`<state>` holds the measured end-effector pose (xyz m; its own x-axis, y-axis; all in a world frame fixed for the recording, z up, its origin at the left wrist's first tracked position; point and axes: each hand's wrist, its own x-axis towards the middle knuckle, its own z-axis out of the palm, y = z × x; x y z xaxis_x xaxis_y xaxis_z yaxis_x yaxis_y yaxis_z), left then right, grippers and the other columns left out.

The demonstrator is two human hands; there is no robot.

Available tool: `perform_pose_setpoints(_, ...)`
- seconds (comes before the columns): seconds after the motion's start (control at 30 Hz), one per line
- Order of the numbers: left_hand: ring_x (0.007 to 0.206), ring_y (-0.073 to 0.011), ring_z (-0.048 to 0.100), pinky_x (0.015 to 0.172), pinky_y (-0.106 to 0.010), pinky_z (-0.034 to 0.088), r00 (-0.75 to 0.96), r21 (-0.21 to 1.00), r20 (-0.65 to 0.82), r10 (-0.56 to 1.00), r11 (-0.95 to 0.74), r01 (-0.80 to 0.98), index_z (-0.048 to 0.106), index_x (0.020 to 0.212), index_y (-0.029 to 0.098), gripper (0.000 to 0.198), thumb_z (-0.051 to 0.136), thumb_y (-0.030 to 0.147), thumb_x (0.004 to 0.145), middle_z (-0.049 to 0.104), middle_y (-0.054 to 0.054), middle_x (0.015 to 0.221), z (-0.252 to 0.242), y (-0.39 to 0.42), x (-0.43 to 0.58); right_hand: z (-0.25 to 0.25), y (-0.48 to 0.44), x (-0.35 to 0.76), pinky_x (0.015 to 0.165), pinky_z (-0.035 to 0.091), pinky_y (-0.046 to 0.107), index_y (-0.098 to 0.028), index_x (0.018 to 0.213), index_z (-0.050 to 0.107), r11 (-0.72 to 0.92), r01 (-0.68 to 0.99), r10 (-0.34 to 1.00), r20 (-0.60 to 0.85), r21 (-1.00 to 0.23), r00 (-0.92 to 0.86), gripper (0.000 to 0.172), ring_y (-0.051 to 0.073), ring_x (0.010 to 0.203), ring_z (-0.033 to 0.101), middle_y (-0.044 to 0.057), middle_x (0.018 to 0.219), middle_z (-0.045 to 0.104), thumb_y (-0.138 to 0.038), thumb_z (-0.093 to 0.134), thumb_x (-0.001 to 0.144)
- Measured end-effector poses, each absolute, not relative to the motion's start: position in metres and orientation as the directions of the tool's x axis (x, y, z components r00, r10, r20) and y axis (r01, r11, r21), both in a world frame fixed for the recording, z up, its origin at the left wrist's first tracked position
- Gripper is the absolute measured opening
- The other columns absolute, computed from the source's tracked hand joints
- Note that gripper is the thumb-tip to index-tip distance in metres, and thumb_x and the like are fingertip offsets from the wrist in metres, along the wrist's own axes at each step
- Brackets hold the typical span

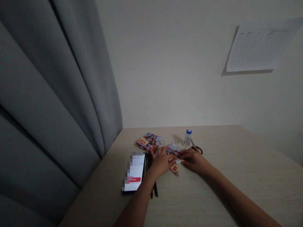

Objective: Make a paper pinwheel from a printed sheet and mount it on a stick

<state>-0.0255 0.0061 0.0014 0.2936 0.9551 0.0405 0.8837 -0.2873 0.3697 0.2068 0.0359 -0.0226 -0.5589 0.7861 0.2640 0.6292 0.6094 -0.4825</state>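
A colourful printed paper (173,149) lies folded on the table between my hands. One pointed corner of it, red and yellow with large digits, sticks out toward me. My left hand (161,163) holds its left side, thumb at the fold and the other fingers reaching forward. On the opposite side my right hand (194,160) grips the paper, with fingers and thumb close together at a white edge. The fingers partly hide the fold.
A stack of similar printed sheets (149,142) lies behind my left hand. Beside that forearm are a lit phone (134,173) and thin dark sticks (155,189). A blue-capped white bottle (187,137) and dark-handled scissors (199,149) sit behind my right hand. A grey curtain (71,94) borders the left.
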Motion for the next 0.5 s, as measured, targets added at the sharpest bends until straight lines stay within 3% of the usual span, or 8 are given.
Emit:
perform_pose_setpoints(0.27,0.146,-0.0344,0.024,0.113,-0.074,0.002,0.207,0.413,0.089,0.974,-0.225,0.882,0.071,0.114,0.042,0.027,0.063,0.044,0.088,0.037,-0.001,0.156,0.0021,0.0070,-0.0201,-0.0194,0.0338,0.2052,0.116,0.020,0.061,-0.032,0.104,0.076,0.614,0.623,0.783,0.272,-0.484,-0.559,0.023,0.029,0.119,0.060,0.006,0.122,0.071,-0.041,0.064,0.088)
perform_pose_setpoints(0.5,0.148,-0.0384,0.018,0.108,-0.078,-0.007,0.199,0.414,0.088,0.976,-0.218,0.884,0.074,0.107,0.043,0.022,0.064,0.046,0.088,0.038,0.000,0.156,0.0057,0.0067,-0.0235,-0.0174,0.0336,0.2047,0.114,0.028,0.057,-0.030,0.104,0.077,0.619,0.613,0.777,0.273,-0.491,-0.567,0.023,0.029,0.118,0.061,0.007,0.122,0.072,-0.039,0.064,0.087)
